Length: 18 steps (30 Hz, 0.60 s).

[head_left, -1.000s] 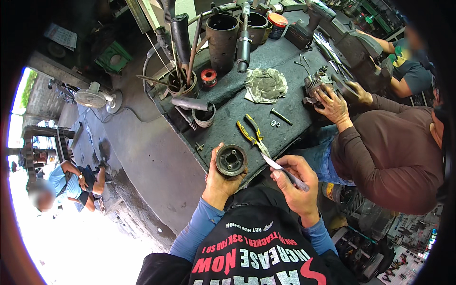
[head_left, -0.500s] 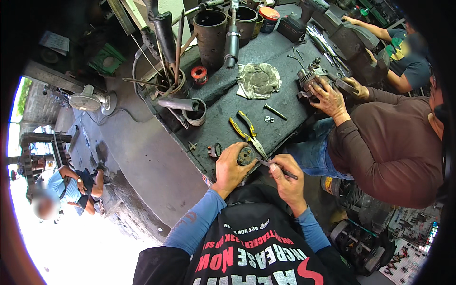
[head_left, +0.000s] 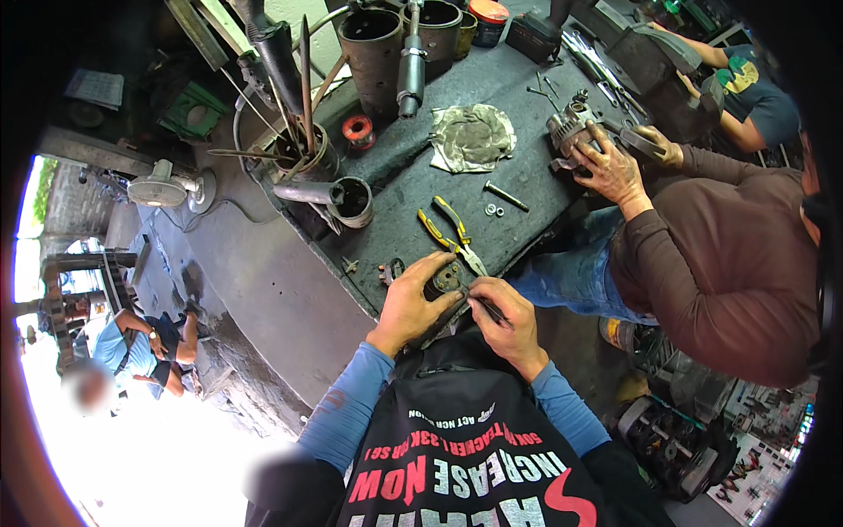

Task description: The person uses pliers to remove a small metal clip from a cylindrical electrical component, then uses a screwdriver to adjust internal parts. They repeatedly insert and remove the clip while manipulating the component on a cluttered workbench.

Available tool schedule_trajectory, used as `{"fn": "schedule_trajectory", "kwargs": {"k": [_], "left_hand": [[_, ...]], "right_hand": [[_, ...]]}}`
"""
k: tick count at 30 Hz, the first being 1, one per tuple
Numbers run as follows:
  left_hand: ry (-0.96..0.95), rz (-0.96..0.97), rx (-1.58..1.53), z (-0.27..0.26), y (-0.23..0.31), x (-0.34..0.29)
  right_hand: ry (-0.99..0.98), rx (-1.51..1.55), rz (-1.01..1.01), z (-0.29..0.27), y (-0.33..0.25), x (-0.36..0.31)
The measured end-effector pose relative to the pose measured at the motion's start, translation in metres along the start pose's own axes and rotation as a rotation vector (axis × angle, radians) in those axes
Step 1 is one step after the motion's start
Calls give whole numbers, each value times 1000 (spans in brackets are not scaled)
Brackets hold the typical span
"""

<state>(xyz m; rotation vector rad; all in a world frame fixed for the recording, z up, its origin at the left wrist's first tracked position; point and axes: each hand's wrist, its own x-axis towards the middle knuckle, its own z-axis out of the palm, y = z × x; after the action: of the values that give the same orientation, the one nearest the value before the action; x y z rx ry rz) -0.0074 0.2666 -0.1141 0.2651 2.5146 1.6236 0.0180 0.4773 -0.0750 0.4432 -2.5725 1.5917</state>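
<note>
My left hand (head_left: 406, 303) is closed round a round dark metal part (head_left: 447, 280) with several holes or studs in its face, held over the bench's near corner. Against the edge of this part, my right hand (head_left: 511, 329) pinches a thin dark blade-like tool (head_left: 494, 310); its tip is hard to make out. Just beyond lie long-nose pliers (head_left: 473, 258) with yellow-and-black handles, their jaws pointing toward my hands. Left of the round part sit a small dark ring-shaped piece (head_left: 390, 270) and a small metal fitting (head_left: 350, 265).
At right, a co-worker's hand (head_left: 616, 176) rests on an alternator-like metal unit (head_left: 571, 130). A bolt (head_left: 507, 197), two washers (head_left: 494, 211), a stained cloth (head_left: 472, 140), a red spool (head_left: 357, 132) and metal cans (head_left: 369, 66) occupy the bench.
My right hand has come left and closer to my left hand, bringing the tool against the round part. The bench has shifted slightly in view.
</note>
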Motion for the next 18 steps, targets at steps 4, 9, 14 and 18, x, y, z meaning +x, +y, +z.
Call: {"fn": "schedule_trajectory", "kwargs": {"k": [4, 9, 14, 18], "left_hand": [[-41, -32, -51, -7, -2, 4], [-35, -42, -57, -7, 1, 4], [-19, -29, -43, -7, 1, 5], [-28, -43, -37, -8, 3, 5]], "right_hand": [[1, -5, -42, 7, -4, 1], [-3, -66, -76, 12, 0, 0], [-31, -93, -87, 14, 4, -1], [-29, -108, -105, 14, 5, -2]]}}
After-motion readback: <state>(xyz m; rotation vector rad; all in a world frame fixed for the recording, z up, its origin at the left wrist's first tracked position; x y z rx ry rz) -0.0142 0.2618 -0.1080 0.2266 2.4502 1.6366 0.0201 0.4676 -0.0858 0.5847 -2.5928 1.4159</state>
